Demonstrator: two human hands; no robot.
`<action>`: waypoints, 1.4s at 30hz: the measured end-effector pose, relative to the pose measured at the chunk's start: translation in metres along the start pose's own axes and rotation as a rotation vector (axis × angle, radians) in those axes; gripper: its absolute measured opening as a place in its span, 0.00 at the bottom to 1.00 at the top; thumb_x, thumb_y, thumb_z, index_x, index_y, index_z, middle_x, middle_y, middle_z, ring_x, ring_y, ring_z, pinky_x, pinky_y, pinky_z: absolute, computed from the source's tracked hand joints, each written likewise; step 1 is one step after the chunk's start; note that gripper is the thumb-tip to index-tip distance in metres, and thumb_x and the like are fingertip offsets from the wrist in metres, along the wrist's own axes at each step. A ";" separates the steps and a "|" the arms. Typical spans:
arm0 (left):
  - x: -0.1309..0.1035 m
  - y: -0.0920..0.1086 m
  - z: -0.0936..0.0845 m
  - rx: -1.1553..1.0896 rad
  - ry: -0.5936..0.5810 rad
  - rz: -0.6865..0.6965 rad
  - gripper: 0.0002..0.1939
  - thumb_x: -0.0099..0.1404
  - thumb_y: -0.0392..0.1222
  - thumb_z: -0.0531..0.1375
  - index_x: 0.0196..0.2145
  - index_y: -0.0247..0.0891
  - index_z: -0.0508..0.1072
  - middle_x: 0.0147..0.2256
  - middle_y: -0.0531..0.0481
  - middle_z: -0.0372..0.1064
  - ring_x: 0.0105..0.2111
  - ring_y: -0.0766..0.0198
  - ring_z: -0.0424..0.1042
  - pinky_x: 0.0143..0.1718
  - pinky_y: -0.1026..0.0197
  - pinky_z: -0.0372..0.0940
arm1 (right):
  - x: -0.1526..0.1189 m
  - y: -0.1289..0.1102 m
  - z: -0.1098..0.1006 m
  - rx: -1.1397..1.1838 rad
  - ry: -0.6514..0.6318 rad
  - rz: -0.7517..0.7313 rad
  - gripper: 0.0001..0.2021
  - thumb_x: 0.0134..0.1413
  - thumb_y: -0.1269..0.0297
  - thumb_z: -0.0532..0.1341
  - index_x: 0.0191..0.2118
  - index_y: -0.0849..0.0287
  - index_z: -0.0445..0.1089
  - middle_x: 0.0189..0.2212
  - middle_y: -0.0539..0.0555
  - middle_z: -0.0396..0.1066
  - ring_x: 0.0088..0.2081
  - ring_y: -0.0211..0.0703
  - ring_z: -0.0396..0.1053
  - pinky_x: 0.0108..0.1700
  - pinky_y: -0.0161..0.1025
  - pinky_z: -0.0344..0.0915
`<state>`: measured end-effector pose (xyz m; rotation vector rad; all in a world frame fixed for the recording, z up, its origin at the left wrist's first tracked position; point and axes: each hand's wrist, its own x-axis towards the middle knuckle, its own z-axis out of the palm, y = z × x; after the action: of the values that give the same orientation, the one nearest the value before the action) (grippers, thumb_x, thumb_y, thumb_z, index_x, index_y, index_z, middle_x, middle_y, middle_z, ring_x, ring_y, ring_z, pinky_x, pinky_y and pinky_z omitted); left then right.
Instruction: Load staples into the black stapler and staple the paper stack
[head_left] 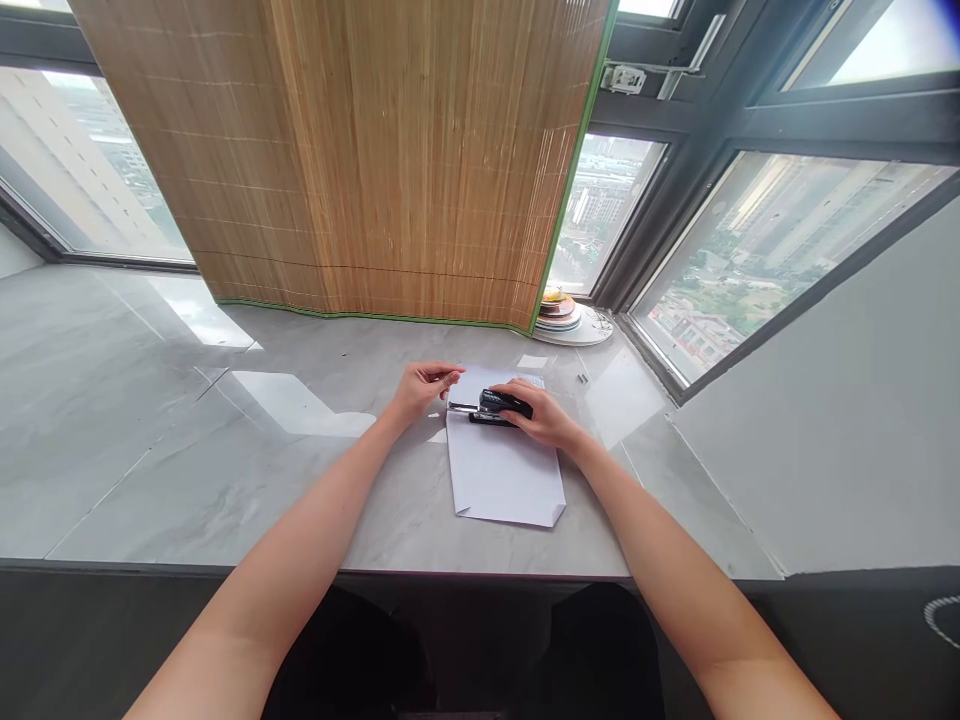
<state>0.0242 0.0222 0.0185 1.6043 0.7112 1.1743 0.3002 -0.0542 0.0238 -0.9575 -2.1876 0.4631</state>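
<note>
A black stapler (507,404) lies on white paper (508,480), its silver metal part sticking out at the left end. My right hand (544,415) is wrapped round the stapler from the right. Just left of the paper's upper part, my left hand (427,388) has its thumb and fingers pinched together close to the stapler's metal end. Whatever is between those fingertips is too small to make out. The paper's two near corners are folded or curled. A small grey piece, perhaps a strip of staples (583,378), rests on the sill right of the paper.
The grey marble-look sill (300,480) carries everything. A bamboo mat (375,170) with green edging stands behind the paper. Stacked plates (559,317) sit at the back right corner by the windows (795,250). A white wall (847,400) bounds the right side.
</note>
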 end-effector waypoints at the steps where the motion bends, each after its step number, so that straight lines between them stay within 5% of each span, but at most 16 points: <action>1: -0.001 0.002 0.000 0.001 -0.024 0.001 0.20 0.61 0.58 0.73 0.40 0.39 0.87 0.33 0.47 0.78 0.24 0.68 0.69 0.28 0.59 0.68 | 0.000 0.000 0.000 0.001 0.003 -0.003 0.19 0.70 0.61 0.63 0.63 0.51 0.72 0.48 0.58 0.77 0.49 0.54 0.74 0.54 0.54 0.71; 6: -0.006 0.012 0.003 0.054 -0.120 -0.026 0.23 0.56 0.57 0.76 0.43 0.39 0.87 0.43 0.41 0.82 0.44 0.54 0.79 0.43 0.54 0.75 | 0.000 0.001 0.000 0.004 0.018 -0.013 0.19 0.69 0.61 0.63 0.63 0.50 0.72 0.48 0.58 0.77 0.49 0.54 0.74 0.54 0.55 0.72; 13: -0.006 0.016 -0.002 0.204 -0.233 -0.058 0.18 0.57 0.56 0.75 0.39 0.41 0.87 0.40 0.43 0.84 0.45 0.51 0.81 0.53 0.50 0.71 | 0.000 0.000 -0.001 0.022 0.015 0.009 0.18 0.69 0.60 0.64 0.62 0.50 0.73 0.48 0.57 0.77 0.49 0.54 0.75 0.54 0.54 0.71; 17: -0.007 0.017 -0.002 0.237 -0.303 -0.047 0.16 0.57 0.55 0.75 0.38 0.43 0.87 0.46 0.43 0.83 0.50 0.50 0.79 0.57 0.49 0.67 | -0.001 -0.001 -0.001 0.039 0.018 0.017 0.18 0.69 0.59 0.64 0.61 0.51 0.74 0.48 0.57 0.77 0.49 0.53 0.75 0.54 0.54 0.71; 23: -0.007 0.010 0.002 0.218 -0.402 -0.083 0.14 0.55 0.52 0.76 0.36 0.42 0.87 0.48 0.41 0.83 0.50 0.50 0.80 0.58 0.50 0.67 | -0.002 0.002 0.002 0.040 0.099 -0.001 0.17 0.69 0.56 0.65 0.59 0.51 0.75 0.46 0.58 0.78 0.47 0.53 0.75 0.52 0.52 0.73; 34: -0.007 0.017 0.009 0.254 -0.292 -0.093 0.15 0.55 0.55 0.75 0.34 0.43 0.86 0.42 0.44 0.84 0.46 0.50 0.80 0.55 0.49 0.69 | 0.001 0.001 0.006 0.029 0.104 -0.032 0.18 0.69 0.55 0.65 0.60 0.50 0.75 0.45 0.57 0.78 0.46 0.53 0.75 0.51 0.54 0.73; 42: -0.007 0.014 0.009 0.275 -0.321 -0.113 0.14 0.55 0.55 0.75 0.33 0.43 0.86 0.42 0.45 0.84 0.46 0.51 0.80 0.51 0.52 0.69 | 0.000 0.001 0.005 0.032 0.117 -0.032 0.17 0.68 0.55 0.65 0.59 0.51 0.76 0.45 0.57 0.78 0.45 0.53 0.75 0.50 0.52 0.73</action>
<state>0.0285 0.0079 0.0284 1.8990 0.7636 0.7359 0.2968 -0.0537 0.0202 -0.9080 -2.0819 0.4151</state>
